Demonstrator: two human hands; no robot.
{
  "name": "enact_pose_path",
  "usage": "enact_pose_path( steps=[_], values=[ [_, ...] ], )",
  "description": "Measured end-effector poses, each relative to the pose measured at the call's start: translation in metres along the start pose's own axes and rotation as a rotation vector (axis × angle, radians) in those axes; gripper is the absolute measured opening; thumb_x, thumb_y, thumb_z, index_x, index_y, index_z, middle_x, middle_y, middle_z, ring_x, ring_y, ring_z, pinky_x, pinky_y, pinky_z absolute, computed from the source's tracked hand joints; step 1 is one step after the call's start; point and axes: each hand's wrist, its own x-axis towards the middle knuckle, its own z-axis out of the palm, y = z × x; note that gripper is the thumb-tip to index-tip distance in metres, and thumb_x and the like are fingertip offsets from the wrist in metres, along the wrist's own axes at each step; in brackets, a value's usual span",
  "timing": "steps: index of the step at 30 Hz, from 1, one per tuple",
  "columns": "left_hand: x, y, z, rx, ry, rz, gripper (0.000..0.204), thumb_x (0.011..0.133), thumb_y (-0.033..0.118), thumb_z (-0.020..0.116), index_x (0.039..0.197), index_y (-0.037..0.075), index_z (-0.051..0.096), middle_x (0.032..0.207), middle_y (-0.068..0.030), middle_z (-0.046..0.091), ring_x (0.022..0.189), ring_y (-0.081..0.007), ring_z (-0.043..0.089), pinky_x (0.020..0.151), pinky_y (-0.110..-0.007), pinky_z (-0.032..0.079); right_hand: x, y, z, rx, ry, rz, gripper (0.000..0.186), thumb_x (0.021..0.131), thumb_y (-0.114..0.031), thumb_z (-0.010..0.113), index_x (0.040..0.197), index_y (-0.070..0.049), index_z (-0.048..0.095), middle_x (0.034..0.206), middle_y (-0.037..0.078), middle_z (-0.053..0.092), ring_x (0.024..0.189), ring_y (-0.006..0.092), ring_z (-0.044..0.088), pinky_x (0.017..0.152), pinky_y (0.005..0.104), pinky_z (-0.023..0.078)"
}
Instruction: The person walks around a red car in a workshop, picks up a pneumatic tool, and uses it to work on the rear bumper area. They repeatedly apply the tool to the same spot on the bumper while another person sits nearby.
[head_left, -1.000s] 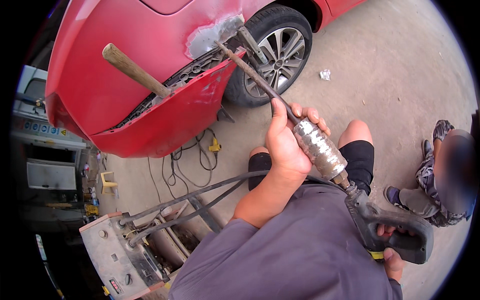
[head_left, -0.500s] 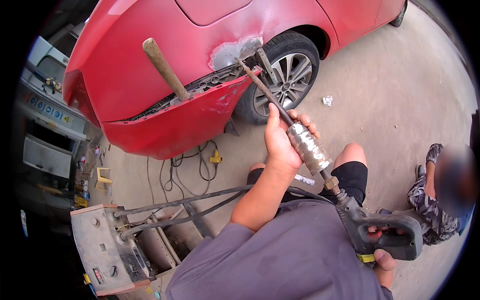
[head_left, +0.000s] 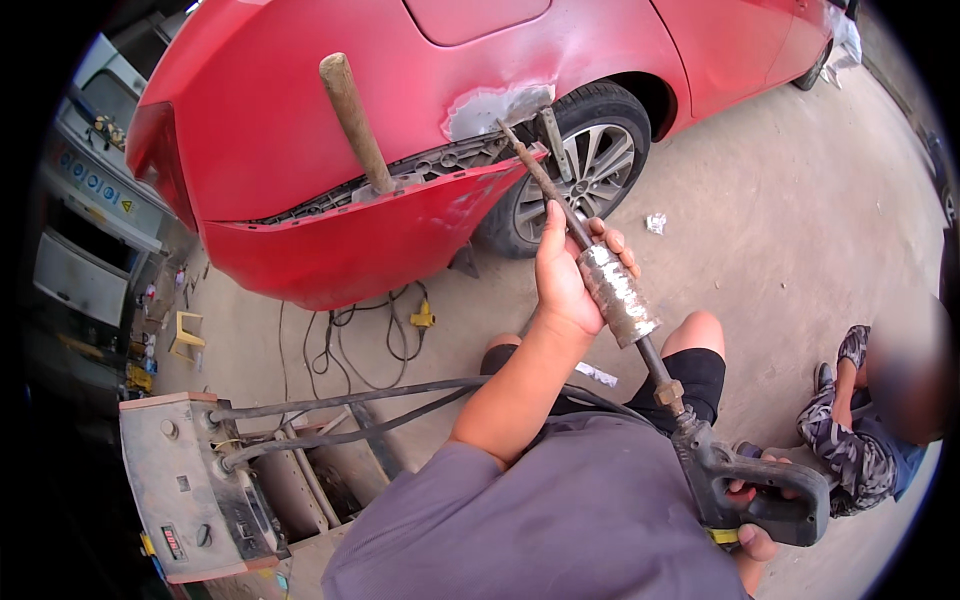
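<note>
A slide-hammer dent puller [head_left: 650, 360] slants across the middle, its thin tip at the lower edge of a bare-metal patch [head_left: 492, 110] on a red car [head_left: 300, 120]. Whether the tip touches metal is too small to tell. My left hand [head_left: 575, 275] wraps round the puller's ridged sliding weight [head_left: 618, 295], thumb along the rod. At the right, my right hand [head_left: 762, 540] grips the black pistol handle [head_left: 765, 480], fingers through its loop near a red trigger. A wooden handle [head_left: 357, 125] sticks up from the gap behind the partly detached bumper [head_left: 370, 240].
A grey wheeled machine [head_left: 190, 490] stands lower left, with thick cables [head_left: 350, 400] running toward me. Thin cords and a yellow plug [head_left: 423, 315] lie on the floor beneath the bumper. Another person [head_left: 870, 430] crouches at the right. A yellow stool [head_left: 187, 335] stands farther left.
The view has shifted, so the car sits farther right in it. More bare rod shows between the sliding weight and the brass-coloured nut. Both hands keep their hold.
</note>
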Motion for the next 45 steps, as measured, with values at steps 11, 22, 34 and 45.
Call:
enact_pose_path(
  steps=[11, 22, 34, 45],
  values=[
    [-0.030, -0.035, -0.022, -0.145, -0.277, -0.057, 0.047, 0.101, 0.057, 0.041, 0.082, 0.014, 0.046, 0.072, -0.0075, 0.055, 0.069, -0.0252, 0.057, 0.066, -0.041, 0.049, 0.023, 0.013, -0.010, 0.061, 0.021, -0.154, 0.074, 0.070, -0.008, 0.074, 0.139, -0.012, 0.047, 0.130, 0.003, 0.053, 0.110, 0.0244, 0.050, 0.082, 0.0377, 0.047],
    [-0.050, -0.003, -0.037, 0.172, -0.008, -0.110, 0.047, 0.102, 0.053, 0.041, 0.083, 0.011, 0.050, 0.079, -0.0134, 0.061, 0.071, -0.0306, 0.062, 0.065, -0.044, 0.053, 0.034, 0.018, -0.028, 0.060, -0.081, -0.069, 0.072, 0.071, -0.008, 0.076, 0.137, -0.018, 0.049, 0.129, 0.009, 0.052, 0.106, 0.0270, 0.053, 0.085, 0.0400, 0.046],
    [-0.033, -0.021, -0.061, -0.360, -0.634, -0.084, 0.044, 0.106, 0.048, 0.035, 0.086, 0.010, 0.045, 0.072, -0.0051, 0.055, 0.067, -0.0233, 0.055, 0.062, -0.038, 0.048, 0.032, 0.017, -0.024, 0.143, -0.093, 0.038, 0.070, 0.071, -0.007, 0.076, 0.135, -0.020, 0.050, 0.127, 0.009, 0.053, 0.106, 0.0274, 0.053, 0.088, 0.0420, 0.045],
    [-0.038, -0.019, -0.067, -0.170, -0.452, -0.051, 0.047, 0.105, 0.052, 0.032, 0.084, 0.012, 0.044, 0.072, -0.0064, 0.054, 0.068, -0.0242, 0.055, 0.064, -0.039, 0.049, 0.033, 0.017, -0.020, 0.155, -0.083, 0.091, 0.069, 0.071, -0.006, 0.075, 0.133, -0.022, 0.050, 0.124, 0.010, 0.053, 0.107, 0.0279, 0.054, 0.090, 0.0439, 0.044]
  ],
)
